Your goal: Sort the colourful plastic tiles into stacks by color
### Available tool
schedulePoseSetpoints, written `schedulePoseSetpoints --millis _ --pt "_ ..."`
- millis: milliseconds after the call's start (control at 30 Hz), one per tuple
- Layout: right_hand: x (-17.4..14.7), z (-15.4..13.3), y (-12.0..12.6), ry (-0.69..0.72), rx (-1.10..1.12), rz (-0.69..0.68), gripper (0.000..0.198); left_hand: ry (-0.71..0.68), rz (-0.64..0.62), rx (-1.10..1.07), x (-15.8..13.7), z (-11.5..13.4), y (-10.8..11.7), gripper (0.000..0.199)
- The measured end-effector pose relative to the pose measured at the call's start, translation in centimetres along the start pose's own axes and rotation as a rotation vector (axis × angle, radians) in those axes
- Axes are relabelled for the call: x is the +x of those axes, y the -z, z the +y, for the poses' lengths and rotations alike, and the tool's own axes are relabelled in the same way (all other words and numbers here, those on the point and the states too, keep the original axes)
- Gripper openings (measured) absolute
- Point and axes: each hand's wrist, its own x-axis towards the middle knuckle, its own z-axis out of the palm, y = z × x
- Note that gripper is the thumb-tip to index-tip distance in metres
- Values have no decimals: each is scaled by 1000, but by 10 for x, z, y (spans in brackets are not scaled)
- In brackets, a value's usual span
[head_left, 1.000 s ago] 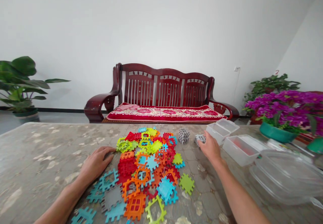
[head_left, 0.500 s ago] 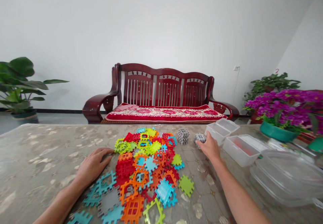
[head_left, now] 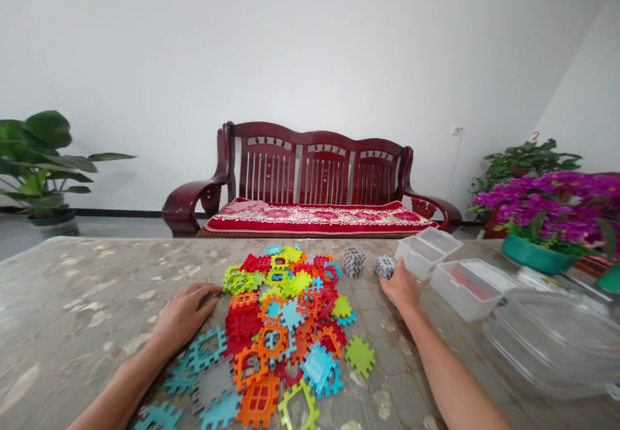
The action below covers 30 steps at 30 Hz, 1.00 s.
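Two grey stacks (head_left: 354,263) are already standing right of centre; mid-frame, coloured pieces (head_left: 292,314) are lying jumbled. The left hand (head_left: 186,309) is resting, loosely spread; the right hand (head_left: 403,288) is reaching one stack, grip unclear.

Toothed plastic tiles (head_left: 317,367) come in red, orange, lime, blue, grey. Grey-brown floral tablecloth (head_left: 97,288), dark-red wooden bench (head_left: 322,138), red-and-cream flowery seat cover (head_left: 324,215). Frosted plastic box (head_left: 455,296) looks reddish inside, hard to tell tho.
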Motion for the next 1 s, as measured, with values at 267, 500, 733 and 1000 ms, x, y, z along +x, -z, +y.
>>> schedulePoseSetpoints --millis 267,500,733,1000 --pt "-6 3 -3 -20 120 87 85 5 11 -1 -1 -1 -3 39" --pt "4 12 -19 36 275 135 75 17 -6 10 -2 3 1 40" --pt "8 17 -27 79 273 149 80 32 -11 14 -2 6 4 39" --pt "9 17 -22 46 54 62 67 41 -4 11 -4 10 5 37"
